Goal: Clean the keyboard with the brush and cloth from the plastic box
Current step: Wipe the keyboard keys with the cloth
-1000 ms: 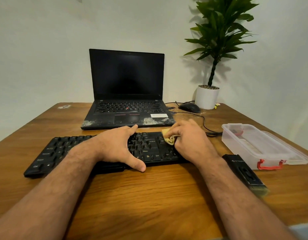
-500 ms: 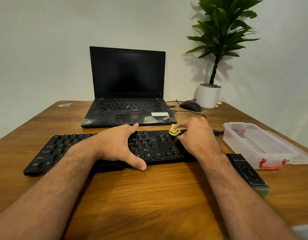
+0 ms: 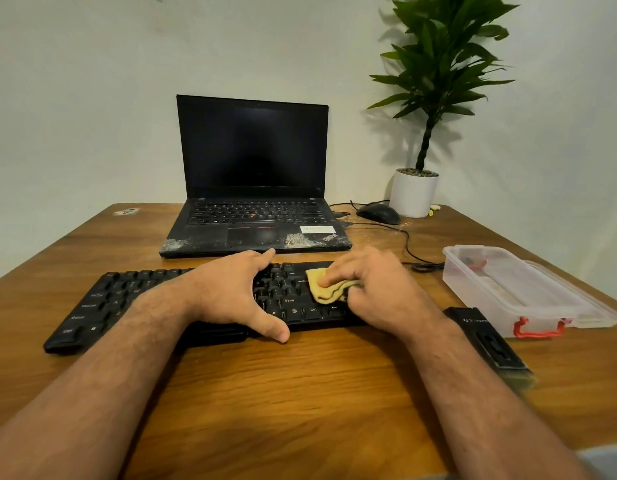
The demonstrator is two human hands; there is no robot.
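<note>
1. Under the right hand (image 3: 379, 289), a folded yellow cloth (image 3: 329, 289) lies pressed on the right part of the black keyboard (image 3: 127, 299); the fingers curl over the cloth and hold it against the keys.
2. Left of it, the left hand (image 3: 230, 296) spans the keyboard's middle, fingers spread over the far edge and thumb hooked over the near edge, clamping it.
3. Just right of the right wrist, the black brush (image 3: 490, 341) lies flat on the wooden table (image 3: 300, 393), bristles toward the near edge.
4. Beyond the brush, the clear plastic box (image 3: 507, 289) with red latches stands open, its lid beside it.
5. Behind both hands an open laptop (image 3: 255, 188) sits close to the keyboard's far edge; bare table lies on the near side of the wrists.
6. Farther right and back sit a mouse (image 3: 378, 213) and a potted plant (image 3: 416, 192).
</note>
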